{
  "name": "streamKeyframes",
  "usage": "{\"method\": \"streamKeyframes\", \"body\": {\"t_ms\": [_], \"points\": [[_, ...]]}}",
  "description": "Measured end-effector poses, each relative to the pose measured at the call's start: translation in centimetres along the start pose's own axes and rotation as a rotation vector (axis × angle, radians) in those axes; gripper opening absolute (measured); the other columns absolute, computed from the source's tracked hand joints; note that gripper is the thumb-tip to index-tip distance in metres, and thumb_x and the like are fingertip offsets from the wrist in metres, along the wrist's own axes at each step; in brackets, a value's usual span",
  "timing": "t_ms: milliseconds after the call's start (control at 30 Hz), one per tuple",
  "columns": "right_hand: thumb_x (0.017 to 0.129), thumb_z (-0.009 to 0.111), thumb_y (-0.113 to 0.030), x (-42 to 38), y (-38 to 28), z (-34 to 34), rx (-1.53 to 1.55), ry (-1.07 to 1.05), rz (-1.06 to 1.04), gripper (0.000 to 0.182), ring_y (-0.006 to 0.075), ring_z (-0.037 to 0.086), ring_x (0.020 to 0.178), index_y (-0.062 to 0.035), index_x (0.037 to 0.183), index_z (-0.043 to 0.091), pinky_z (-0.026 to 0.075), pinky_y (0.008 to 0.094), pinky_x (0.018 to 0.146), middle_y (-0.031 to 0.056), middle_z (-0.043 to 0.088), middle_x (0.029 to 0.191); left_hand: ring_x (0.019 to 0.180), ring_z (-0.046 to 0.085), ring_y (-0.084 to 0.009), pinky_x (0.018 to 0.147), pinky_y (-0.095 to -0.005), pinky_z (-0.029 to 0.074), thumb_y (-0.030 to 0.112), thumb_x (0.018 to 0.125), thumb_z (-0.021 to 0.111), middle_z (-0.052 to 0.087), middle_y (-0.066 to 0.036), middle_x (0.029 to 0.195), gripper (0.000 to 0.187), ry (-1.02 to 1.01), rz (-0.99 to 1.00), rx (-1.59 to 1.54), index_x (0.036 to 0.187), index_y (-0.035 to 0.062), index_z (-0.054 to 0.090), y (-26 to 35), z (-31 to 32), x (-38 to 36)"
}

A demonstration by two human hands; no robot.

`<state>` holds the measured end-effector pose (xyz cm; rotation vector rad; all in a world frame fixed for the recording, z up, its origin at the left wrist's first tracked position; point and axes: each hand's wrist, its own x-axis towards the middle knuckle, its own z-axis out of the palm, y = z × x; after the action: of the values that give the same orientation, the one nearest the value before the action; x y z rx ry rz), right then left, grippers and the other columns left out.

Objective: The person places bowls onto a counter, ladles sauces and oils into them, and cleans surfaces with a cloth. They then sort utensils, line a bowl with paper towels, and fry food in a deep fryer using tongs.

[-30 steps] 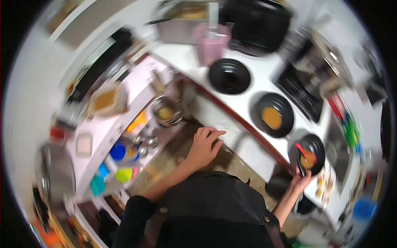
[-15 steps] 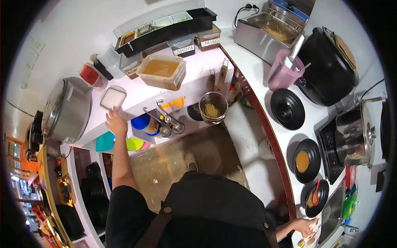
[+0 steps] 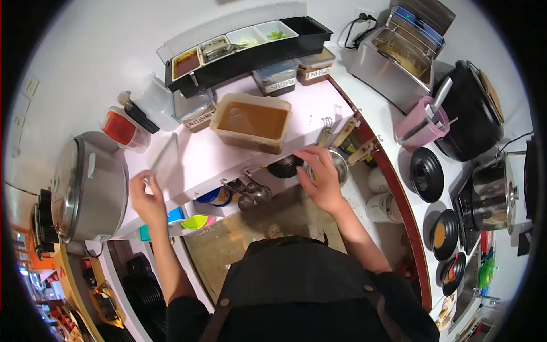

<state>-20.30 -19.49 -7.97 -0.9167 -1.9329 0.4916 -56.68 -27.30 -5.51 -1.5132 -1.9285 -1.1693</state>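
My left hand [image 3: 150, 200] grips the near edge of a clear plastic lid [image 3: 166, 155], which is tilted up off the pink-white counter beside the large metal cooker. My right hand [image 3: 322, 183] hangs in the air with fingers apart and nothing in them, in front of the counter edge. Beneath and behind it, partly hidden, are the noodle strainers [image 3: 340, 166]. Between the hands, farther back, stands an uncovered plastic tub [image 3: 255, 143] of brown liquid. Several ladles [image 3: 260, 192] hang from the counter's front edge.
The cooker [image 3: 97, 191] stands at the left. A black topping rack [image 3: 245, 58] spans the back, with labelled containers [image 3: 277, 80] below it. On the right counter are a fryer [image 3: 387, 74], a pink jug [image 3: 420, 126], black bowls [image 3: 426, 174] and a steel pot [image 3: 494, 188].
My left hand has lifted the lid from flat to tilted. My right hand has come from the far right counter to the middle. The view has shifted, with the tub now nearer the centre.
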Motion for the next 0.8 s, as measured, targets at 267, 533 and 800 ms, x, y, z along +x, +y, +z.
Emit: {"method": "streamKeyframes", "body": {"t_ms": [267, 533, 800], "points": [[0.085, 0.059, -0.019, 11.5, -1.3, 3.9, 0.652, -0.053, 0.346, 0.036, 0.0166, 0.051, 0.088, -0.0027, 0.116, 0.054, 0.042, 0.0286, 0.077, 0.0075, 0.056, 0.093, 0.069, 0.060, -0.0110, 0.054, -0.0259, 0.055, 0.029, 0.084, 0.062, 0.059, -0.003, 0.083, 0.025, -0.229, -0.794, -0.925, 0.095, 0.0073, 0.057, 6.5, 4.2, 4.7], [0.081, 0.064, -0.022, 15.5, 9.3, 4.9, -0.055, -0.067, 0.314, 0.022, 0.0175, 0.053, 0.059, -0.0005, 0.085, 0.064, 0.042, 0.0297, 0.056, 0.0087, 0.060, 0.069, 0.071, 0.060, -0.0195, 0.058, -0.0290, 0.047, 0.026, 0.083, 0.063, 0.058, -0.013, 0.090, 0.035, -0.358, -0.699, -0.434, 0.100, -0.0032, 0.052, 8.0, 15.2, 2.4], [0.086, 0.058, -0.018, 13.5, 11.9, 7.0, 0.514, -0.181, 0.308, 0.031, 0.0171, 0.054, 0.092, -0.0011, 0.112, 0.057, 0.042, 0.0283, 0.082, 0.0103, 0.060, 0.104, 0.103, 0.051, -0.0305, 0.089, -0.0331, 0.039, 0.005, 0.083, 0.046, 0.053, -0.018, 0.109, 0.027, -0.097, -0.254, -0.477, 0.107, -0.0015, 0.056, 6.6, 19.3, 1.8]]}}
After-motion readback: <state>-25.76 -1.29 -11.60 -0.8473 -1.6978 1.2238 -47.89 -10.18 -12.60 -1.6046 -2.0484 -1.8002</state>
